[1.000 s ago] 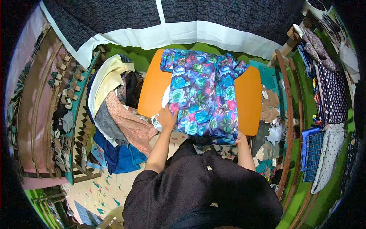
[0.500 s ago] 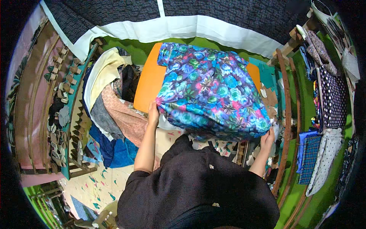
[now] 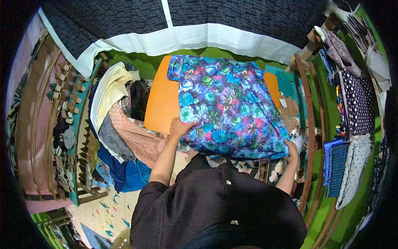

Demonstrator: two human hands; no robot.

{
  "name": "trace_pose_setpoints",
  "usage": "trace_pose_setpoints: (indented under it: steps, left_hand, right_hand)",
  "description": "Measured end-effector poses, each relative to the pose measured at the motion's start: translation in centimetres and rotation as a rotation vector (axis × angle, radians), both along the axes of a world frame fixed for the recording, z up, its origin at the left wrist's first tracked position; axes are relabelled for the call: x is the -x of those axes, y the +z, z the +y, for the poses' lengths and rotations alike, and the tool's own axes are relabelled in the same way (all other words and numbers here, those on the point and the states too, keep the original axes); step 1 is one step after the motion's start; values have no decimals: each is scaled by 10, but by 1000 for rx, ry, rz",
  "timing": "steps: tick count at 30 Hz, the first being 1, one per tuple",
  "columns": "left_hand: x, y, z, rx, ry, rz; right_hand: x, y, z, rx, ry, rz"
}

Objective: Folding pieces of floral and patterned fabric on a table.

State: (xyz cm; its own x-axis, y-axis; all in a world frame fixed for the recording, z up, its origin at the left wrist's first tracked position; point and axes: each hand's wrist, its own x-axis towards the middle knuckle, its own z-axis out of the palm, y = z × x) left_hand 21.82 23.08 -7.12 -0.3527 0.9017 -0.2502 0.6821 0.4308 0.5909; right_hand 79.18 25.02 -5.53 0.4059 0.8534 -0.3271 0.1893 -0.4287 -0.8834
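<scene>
Item: one short-sleeved garment of thin blue, purple and pink floral cloth [image 3: 226,103], spread on the orange, round-cornered tabletop [image 3: 159,99], ahead of and between both sets of fingers. Long axis: running away from the fingers, hem nearest, sleeves farthest.

Left hand [image 3: 179,128]: bare, at the garment's left side edge a little above the hem; thumb laid over the cloth, fingers narrowed on the edge, some tips hidden. Nearer of the two to the sleeve end.

Right hand [image 3: 292,150]: bare, fingers pinching the right hem corner, which is drawn outward past the tabletop; nearer the body.

Surroundings: peach patterned cloth [image 3: 139,141] and pale yellow cloth [image 3: 107,89], heaped left of the left fingers; brown wooden rail [image 3: 311,133], just beyond the right fingers.

Differences from half a second ago: hem lower and straighter, its billow and the bunching at the left fingers gone; left hand shifted inward, thumb now on the cloth; right hand at the same corner.
</scene>
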Motion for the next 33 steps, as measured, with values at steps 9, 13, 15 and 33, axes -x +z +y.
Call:
trace_pose_setpoints:
  steps: [9, 13, 15, 33]
  left_hand:
    - [41, -13, -12, -86, 384, -993]
    - [78, 31, -21, -144, 288, -1256]
    - [82, 30, 4, 11, 258, -1259]
    - [140, 190, 226, -287, 28, -1187]
  right_hand:
    - [17, 41, -50, 67, 67, 488]
    - [38, 77, -36, -175, 2, 954]
    - [81, 83, -7, -197, 211, 1039]
    - [126, 191, 191, -658, 62, 847]
